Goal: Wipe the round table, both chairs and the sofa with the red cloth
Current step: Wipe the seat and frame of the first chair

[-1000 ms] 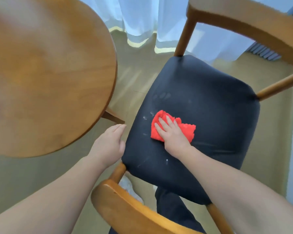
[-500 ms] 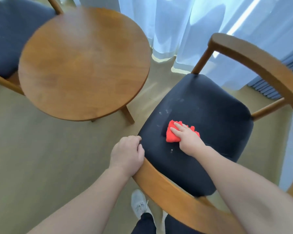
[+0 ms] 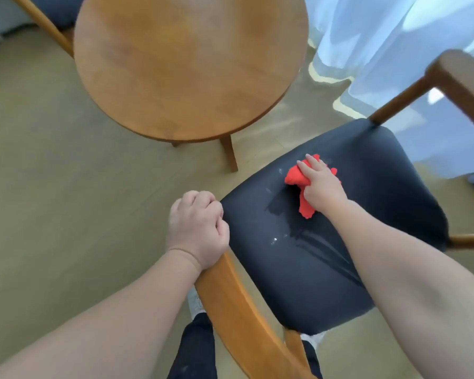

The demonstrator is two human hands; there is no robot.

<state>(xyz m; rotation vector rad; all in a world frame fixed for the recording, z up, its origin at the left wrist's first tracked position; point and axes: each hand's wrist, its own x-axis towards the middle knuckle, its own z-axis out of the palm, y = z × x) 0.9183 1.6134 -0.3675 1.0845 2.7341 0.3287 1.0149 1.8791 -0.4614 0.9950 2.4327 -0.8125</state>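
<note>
- The red cloth (image 3: 298, 181) lies on the dark seat (image 3: 381, 214) of the chair (image 3: 257, 318) right of centre in the frame, towards the seat's far left part.
- The right hand (image 3: 323, 190) presses flat on top of it. Its fingers (image 3: 312, 164) are straight and together, not clenched, and their tips reach the cloth's far edge.
- The cloth bunches into a thick fold just left of those fingers. A ragged tail of it sticks out from under the heel of the hand, towards the bottom of the frame.
- The left hand (image 3: 197, 225), at centre frame, has its fingers (image 3: 203, 199) curled tight round the end of the chair's wooden rail (image 3: 238, 305), right at the seat's near left corner.
- Darker damp streaks (image 3: 320, 247) cross the seat below the cloth, and a few white specks (image 3: 274, 240) sit beside them.
- The round table (image 3: 189, 64) fills the upper middle of the frame, well apart from the cloth, with one leg (image 3: 229, 154) coming down near the seat.
- Part of a second chair (image 3: 47, 28) shows in the upper left corner, behind the table.
- White curtains (image 3: 381, 36) hang at upper right.
- A grey shoe (image 3: 195, 300) and dark trousers (image 3: 195, 351) show at the bottom, on the tan floor (image 3: 52, 160).
</note>
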